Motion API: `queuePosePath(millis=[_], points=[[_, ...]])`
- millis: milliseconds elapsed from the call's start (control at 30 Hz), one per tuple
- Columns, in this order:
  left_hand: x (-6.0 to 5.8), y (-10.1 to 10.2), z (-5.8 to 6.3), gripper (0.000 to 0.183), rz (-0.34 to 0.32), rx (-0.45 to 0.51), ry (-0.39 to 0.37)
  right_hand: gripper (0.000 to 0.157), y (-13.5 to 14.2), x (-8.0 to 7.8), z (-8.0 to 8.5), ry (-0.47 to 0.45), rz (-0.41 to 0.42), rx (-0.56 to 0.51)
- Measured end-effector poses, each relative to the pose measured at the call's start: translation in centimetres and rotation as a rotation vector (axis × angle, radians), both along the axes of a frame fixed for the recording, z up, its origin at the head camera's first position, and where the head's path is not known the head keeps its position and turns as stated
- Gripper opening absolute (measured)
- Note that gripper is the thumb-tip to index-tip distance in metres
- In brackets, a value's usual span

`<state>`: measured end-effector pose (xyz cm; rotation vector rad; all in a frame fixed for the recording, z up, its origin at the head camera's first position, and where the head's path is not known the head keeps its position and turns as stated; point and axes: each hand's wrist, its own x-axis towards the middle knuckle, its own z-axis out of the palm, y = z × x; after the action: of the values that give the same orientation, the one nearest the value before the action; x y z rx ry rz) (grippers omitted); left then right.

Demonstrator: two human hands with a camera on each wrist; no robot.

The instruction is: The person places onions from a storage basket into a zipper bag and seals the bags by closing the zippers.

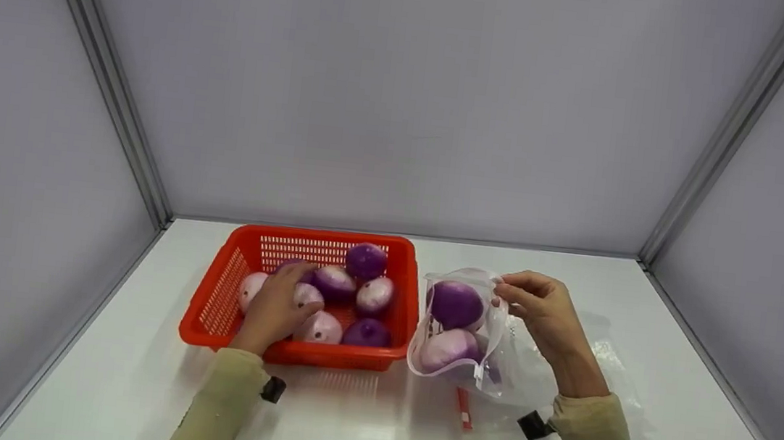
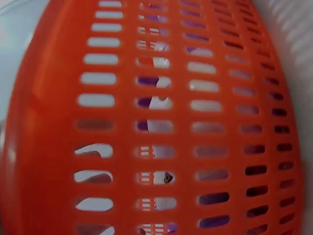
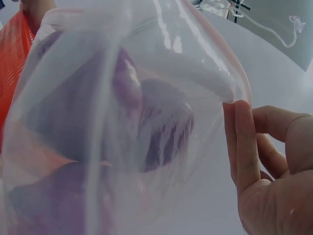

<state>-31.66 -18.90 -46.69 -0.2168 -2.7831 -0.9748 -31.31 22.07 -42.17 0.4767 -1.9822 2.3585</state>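
My left hand reaches over the near rim of a red plastic basket, its thumb and fingers spread around a pale onion. Whether it grips that onion is unclear. Several round purple-and-white onions lie in the basket. With thumb and fingers, my right hand pinches the right edge of a clear zip bag's mouth. Inside the bag are a dark purple onion and a paler one below it. In the left wrist view, the basket's slotted wall hides the left hand's fingers.
Flat clear plastic lies on the white table to the right of the bag. A red-and-white strip shows just below the bag. Grey-white panels enclose the table at the back and sides.
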Motion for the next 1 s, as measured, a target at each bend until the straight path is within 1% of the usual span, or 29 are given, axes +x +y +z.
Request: queuePosePath(millis=[200, 300, 500, 667, 733, 867, 933, 1000], points=[[0.11, -0.29, -0.16, 0.068, 0.042, -0.064, -0.155, 0.025, -0.13, 0.02, -0.36, -0.013, 0.002, -0.002], [0.19, -0.20, -0.26, 0.067, 0.044, -0.105, -0.186, 0.024, -0.14, -0.02, -0.46, -0.011, 0.004, 0.007], [0.15, -0.23, -0.50, 0.061, 0.051, -0.127, -0.183, 0.022, -0.23, -0.01, -0.68, -0.009, 0.001, 0.021], [0.20, -0.22, -0.72, 0.059, 0.031, -0.149, -0.182, 0.022, -0.31, -0.06, -0.87, -0.020, 0.011, 0.029], [0.14, -0.13, -0.74, 0.057, 0.014, -0.147, -0.162, 0.021, -0.28, -0.08, -0.88, -0.017, 0.011, 0.033], [-0.03, 0.05, -0.75, 0.051, -0.019, -0.111, -0.138, 0.023, -0.23, -0.05, -0.87, -0.021, 0.005, 0.016], [-0.11, 0.11, -0.73, 0.047, -0.027, -0.099, -0.118, 0.024, -0.25, -0.06, -0.90, -0.023, 0.007, 0.006], [-0.19, 0.17, -0.82, 0.044, -0.026, -0.107, -0.104, 0.025, -0.25, -0.11, -0.95, -0.021, 0.018, 0.003]])
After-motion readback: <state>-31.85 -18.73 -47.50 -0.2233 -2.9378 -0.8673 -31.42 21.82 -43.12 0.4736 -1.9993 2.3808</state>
